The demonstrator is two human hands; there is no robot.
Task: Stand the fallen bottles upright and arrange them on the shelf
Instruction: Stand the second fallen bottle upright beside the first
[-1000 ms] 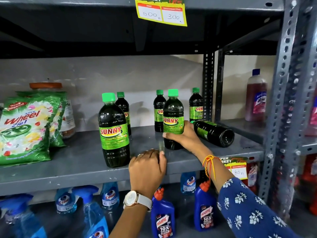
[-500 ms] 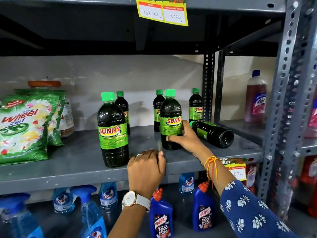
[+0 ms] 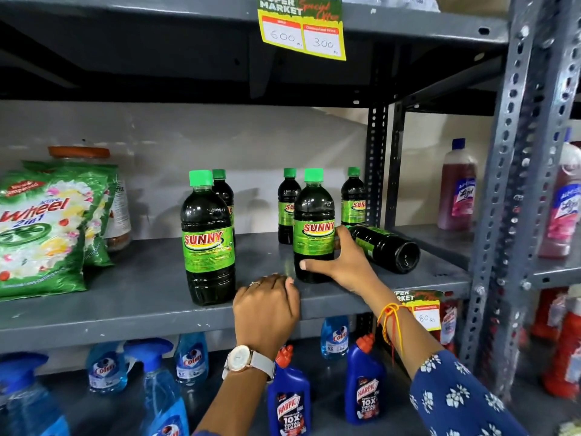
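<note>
Since a second ago the right hand [image 3: 342, 265] has twisted the upright Sunny bottle [image 3: 313, 225] so its label faces front, and the bottle has stayed on pretty much the same spot. That hand's grip is wrapped low around the bottle, thumb across the front near the base, fingers round the right side, so it's closed on it. Left hand [image 3: 267, 306] is just curled over the front lip of the shelf [image 3: 125, 309], holding nothing.

The one that matters next, I'd guess, is the fallen bottle [image 3: 385, 247]. It's lying on its side at about 2 o'clock from the right hand, just beside it, maybe brushing the fingers, can't tell for sure. Long axis runs from 10 o'clock (cap end, hidden behind the held bottle) to 4 o'clock, with the base pointing toward the front-right. Right hand is clearly the nearer one.

Room-wise: the shelf post [image 3: 375, 165] sits right behind it at 12 o'clock, and two more upright bottles stand at the back. There's open shelf between the held bottle and the front-left bottle [image 3: 207, 240], plus a bare strip toward 3 o'clock.
</note>
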